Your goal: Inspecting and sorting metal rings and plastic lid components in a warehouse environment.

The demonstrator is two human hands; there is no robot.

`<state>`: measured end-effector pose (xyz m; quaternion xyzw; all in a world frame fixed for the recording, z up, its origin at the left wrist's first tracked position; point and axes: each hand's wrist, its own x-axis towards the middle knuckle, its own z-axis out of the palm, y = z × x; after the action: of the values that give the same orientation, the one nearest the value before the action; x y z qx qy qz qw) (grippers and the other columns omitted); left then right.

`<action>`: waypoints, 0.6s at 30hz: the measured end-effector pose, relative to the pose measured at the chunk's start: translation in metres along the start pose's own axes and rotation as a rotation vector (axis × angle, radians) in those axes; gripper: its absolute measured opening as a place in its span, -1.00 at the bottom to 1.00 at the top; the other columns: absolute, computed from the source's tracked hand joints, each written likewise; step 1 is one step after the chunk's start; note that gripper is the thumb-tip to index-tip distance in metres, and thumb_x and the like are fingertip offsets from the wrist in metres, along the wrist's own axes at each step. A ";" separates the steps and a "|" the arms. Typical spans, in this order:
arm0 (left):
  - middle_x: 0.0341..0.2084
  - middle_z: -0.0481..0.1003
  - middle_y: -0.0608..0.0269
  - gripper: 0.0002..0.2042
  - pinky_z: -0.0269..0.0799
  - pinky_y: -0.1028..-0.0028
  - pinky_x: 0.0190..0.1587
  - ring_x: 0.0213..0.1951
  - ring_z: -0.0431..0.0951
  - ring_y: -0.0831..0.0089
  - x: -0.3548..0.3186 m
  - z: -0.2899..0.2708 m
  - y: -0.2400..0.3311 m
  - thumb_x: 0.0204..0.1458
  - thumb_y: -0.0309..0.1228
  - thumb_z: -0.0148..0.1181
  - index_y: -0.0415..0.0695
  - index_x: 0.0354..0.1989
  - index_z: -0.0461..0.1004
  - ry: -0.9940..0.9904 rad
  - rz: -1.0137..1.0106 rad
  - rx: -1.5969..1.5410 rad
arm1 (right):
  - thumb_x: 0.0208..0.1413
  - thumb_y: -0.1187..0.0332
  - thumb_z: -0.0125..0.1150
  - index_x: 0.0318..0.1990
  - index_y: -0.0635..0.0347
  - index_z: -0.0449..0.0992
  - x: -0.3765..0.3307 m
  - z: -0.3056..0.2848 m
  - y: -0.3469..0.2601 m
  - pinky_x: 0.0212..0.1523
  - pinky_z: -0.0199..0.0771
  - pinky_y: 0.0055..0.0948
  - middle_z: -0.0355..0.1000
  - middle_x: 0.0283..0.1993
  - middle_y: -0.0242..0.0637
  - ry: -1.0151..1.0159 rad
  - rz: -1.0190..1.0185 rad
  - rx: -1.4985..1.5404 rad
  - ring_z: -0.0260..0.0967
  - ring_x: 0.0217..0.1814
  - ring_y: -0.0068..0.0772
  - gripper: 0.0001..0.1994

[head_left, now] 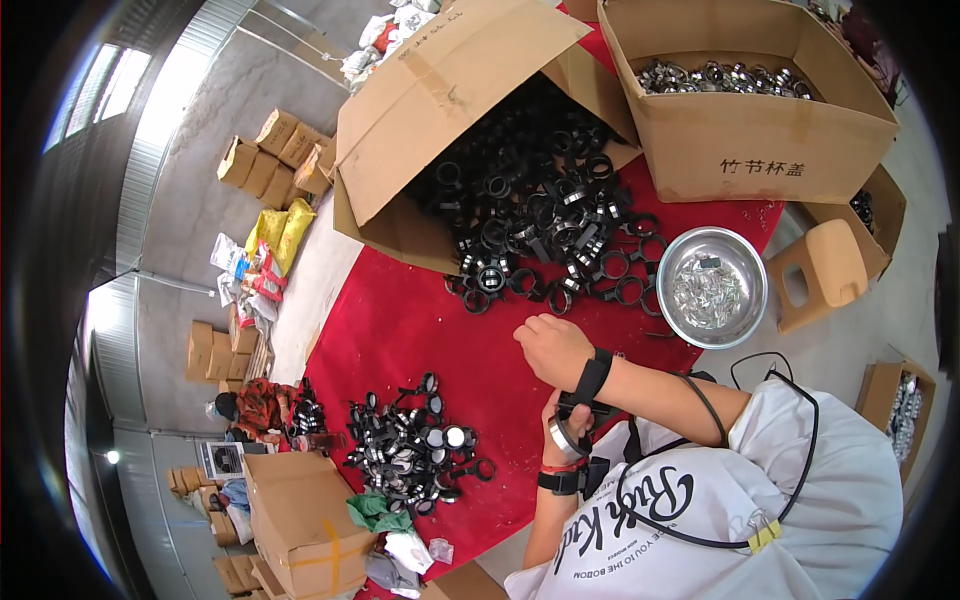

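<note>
My left hand [552,415] is closed around a black ring-shaped part with a silver band [566,438], low in front of my white shirt. Just above it, my right hand [555,348] is curled shut over the red cloth [450,330]; whatever its fingers hold is hidden. Black straps circle both wrists. Beyond the right hand, a heap of black rings with handles and silver bands [560,225] spills from a tipped cardboard box [430,110]. A second pile of similar black parts with silver discs [410,450] lies left of my hands.
A steel bowl [763,285] of small clear or silvery pieces stands beside a tan plastic jug [835,265]. An open carton [690,150] of shiny metal rings is at the far right. Another cardboard box [300,510] sits lower left, near a person in orange-patterned clothing [264,405]. A cable crosses my shirt.
</note>
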<state>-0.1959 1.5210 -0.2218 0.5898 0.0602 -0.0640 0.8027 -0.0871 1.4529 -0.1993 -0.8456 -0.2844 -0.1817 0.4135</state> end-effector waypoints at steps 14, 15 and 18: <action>-0.56 0.39 0.39 -0.70 0.04 0.74 -0.69 -0.71 0.19 0.79 0.000 0.026 0.045 -0.07 -0.40 0.21 -0.26 -0.18 0.37 0.169 -0.038 0.098 | 0.00 0.42 -0.01 -0.26 0.28 0.40 0.013 0.005 0.048 -0.52 0.37 -0.59 0.41 -0.45 -0.30 -0.134 0.911 1.164 0.37 -0.48 -0.55 -0.83; -0.40 0.43 0.30 -0.65 0.19 0.74 -0.59 -0.57 0.32 0.74 0.001 0.029 0.048 -0.07 -0.47 0.19 -0.27 -0.09 0.33 0.141 -0.071 0.094 | 0.00 0.42 -0.01 -0.26 0.26 0.39 0.017 0.004 0.052 -0.54 0.35 -0.60 0.40 -0.45 -0.31 -0.118 0.938 1.213 0.36 -0.49 -0.56 -0.83; -0.34 0.44 0.26 -0.68 0.29 0.70 -0.42 -0.43 0.39 0.66 0.001 0.024 0.010 -0.07 -0.52 0.17 -0.27 -0.11 0.33 -0.066 -0.010 0.315 | 0.02 0.42 -0.02 -0.23 0.26 0.37 0.035 -0.002 0.048 -0.53 0.34 -0.61 0.38 -0.45 -0.34 -0.075 0.970 1.377 0.33 -0.50 -0.57 -0.83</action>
<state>-0.1925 1.5009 -0.2051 0.7058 0.0256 -0.0960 0.7014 -0.0300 1.4394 -0.2075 -0.4388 0.0493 0.2580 0.8593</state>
